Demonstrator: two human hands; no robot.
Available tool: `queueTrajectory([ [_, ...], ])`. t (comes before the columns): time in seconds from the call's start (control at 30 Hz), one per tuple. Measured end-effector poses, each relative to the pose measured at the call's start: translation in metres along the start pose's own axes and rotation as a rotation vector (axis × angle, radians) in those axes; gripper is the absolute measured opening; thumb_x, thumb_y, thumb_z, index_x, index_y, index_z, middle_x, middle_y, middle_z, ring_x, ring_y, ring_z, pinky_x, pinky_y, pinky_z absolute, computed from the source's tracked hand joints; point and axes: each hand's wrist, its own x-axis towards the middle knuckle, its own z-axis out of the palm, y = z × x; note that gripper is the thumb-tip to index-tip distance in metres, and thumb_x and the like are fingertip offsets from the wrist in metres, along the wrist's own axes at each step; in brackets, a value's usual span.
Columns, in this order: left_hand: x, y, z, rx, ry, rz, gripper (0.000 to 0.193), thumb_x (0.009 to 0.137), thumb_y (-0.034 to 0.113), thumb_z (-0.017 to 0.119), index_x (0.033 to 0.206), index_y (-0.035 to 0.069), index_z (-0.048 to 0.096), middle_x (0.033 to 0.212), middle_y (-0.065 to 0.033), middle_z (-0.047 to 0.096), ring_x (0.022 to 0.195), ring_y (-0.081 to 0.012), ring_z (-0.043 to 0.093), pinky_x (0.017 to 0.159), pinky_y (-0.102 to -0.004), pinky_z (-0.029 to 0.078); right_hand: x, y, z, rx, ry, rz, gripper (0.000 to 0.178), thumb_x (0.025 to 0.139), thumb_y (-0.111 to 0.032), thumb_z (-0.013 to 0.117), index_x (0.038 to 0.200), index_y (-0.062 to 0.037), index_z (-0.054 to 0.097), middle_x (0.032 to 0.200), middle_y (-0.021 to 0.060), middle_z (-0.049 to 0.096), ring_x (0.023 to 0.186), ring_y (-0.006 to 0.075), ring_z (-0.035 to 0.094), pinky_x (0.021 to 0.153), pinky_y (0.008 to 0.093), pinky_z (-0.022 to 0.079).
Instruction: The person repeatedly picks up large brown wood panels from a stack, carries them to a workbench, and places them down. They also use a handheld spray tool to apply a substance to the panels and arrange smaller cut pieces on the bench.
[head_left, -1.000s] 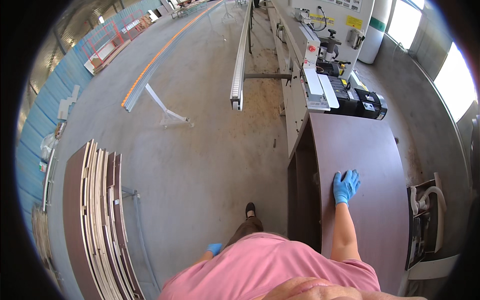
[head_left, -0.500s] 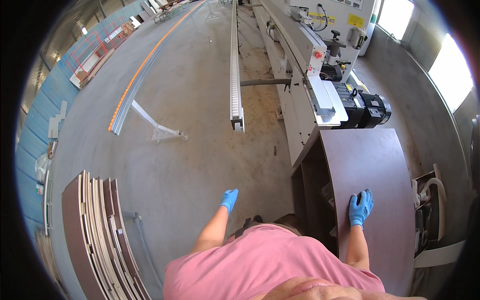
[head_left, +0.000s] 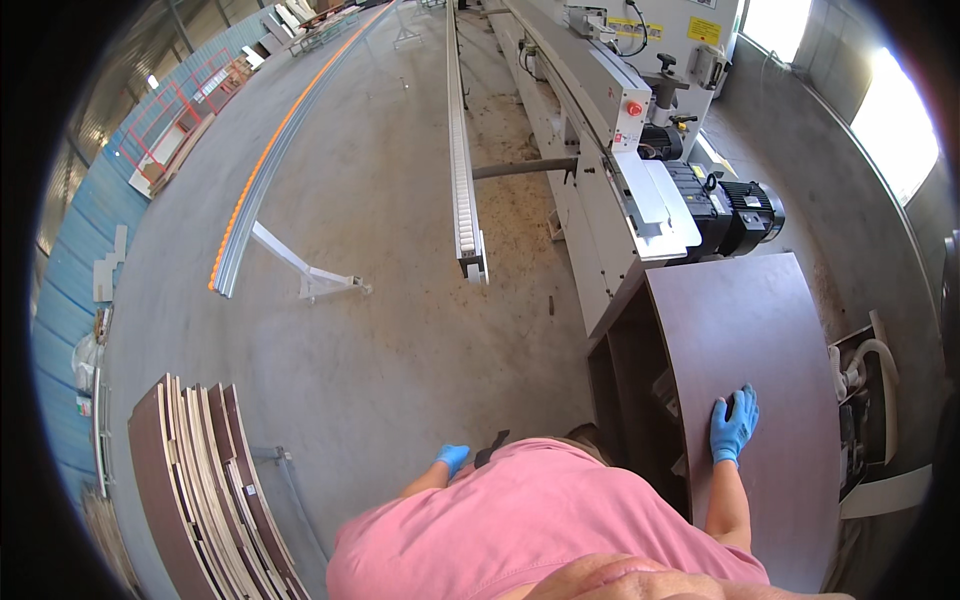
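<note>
Brown panel (head_left: pixel 760 330) | right hand (head_left: pixel 733 425) flat on top, grip spread | left hand (head_left: pixel 452 457) free, grip unclear

The right hand (head_left: pixel 733 426), in a blue glove, lies flat at about four o'clock in the view, palm down and fingers spread, pointing toward twelve o'clock. Its bare forearm runs straight back toward six o'clock, the elbow nearly extended, and meets the pink sleeve at the shoulder. The left hand (head_left: pixel 452 458), also blue-gloved, hangs low near six o'clock, just left of the torso; only the curled glove shows, holding nothing visible. A short stretch of its bare forearm slants down toward five o'clock and disappears behind the pink shirt.
</note>
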Motion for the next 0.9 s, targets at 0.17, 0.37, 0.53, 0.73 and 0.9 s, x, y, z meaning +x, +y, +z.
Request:
queueTrajectory([
  [0.17,-0.002,-0.005,-0.012,-0.264,0.038,-0.201,0.046,0.093,0.038,0.062,0.113,-0.002,0.074,0.102,-0.0173,0.077,0.090,-0.0286,0.071,0.079,-0.0469,0.056,0.001,-0.004,-0.004,-0.006,-0.019,0.004,0.040,0.096,-0.030,0.067,0.127,-0.0044,0.062,0.157,0.0173,0.052,0.149,0.0359,0.043,0.125,0.0492,0.027],
  [0.37,0.028,0.041,-0.003,-0.406,-0.010,0.023,0.043,0.099,0.041,0.062,0.112,0.001,0.073,0.103,-0.0110,0.075,0.089,-0.0248,0.070,0.079,-0.0414,0.057,0.001,-0.006,-0.004,-0.004,-0.047,0.018,0.043,0.097,-0.030,0.066,0.130,-0.0035,0.062,0.158,0.0171,0.050,0.150,0.0356,0.041,0.126,0.0489,0.026],
  [0.53,0.035,0.068,0.003,-0.392,-0.051,0.135,0.039,0.100,0.038,0.062,0.112,0.002,0.073,0.102,-0.0109,0.074,0.088,-0.0239,0.070,0.080,-0.0408,0.057,0.000,-0.001,-0.002,-0.014,-0.046,0.015,0.043,0.098,-0.031,0.065,0.130,-0.0029,0.061,0.159,0.0171,0.049,0.150,0.0361,0.040,0.126,0.0489,0.026],
  [0.73,0.037,0.021,-0.002,-0.353,0.030,0.026,0.036,0.098,0.037,0.062,0.104,0.003,0.075,0.095,-0.0092,0.074,0.084,-0.0221,0.068,0.075,-0.0414,0.056,0.002,-0.007,-0.006,-0.020,-0.063,0.016,0.046,0.098,-0.030,0.065,0.133,-0.0011,0.060,0.158,0.0183,0.050,0.150,0.0357,0.041,0.125,0.0490,0.027],
  [0.9,0.020,-0.012,-0.005,-0.325,0.074,-0.121,0.046,0.093,0.041,0.061,0.103,-0.002,0.074,0.095,-0.0152,0.074,0.082,-0.0268,0.067,0.075,-0.0458,0.053,0.000,0.000,-0.002,-0.016,-0.042,0.012,0.046,0.097,-0.030,0.066,0.132,-0.0015,0.061,0.158,0.0184,0.050,0.150,0.0360,0.041,0.125,0.0492,0.027],
])
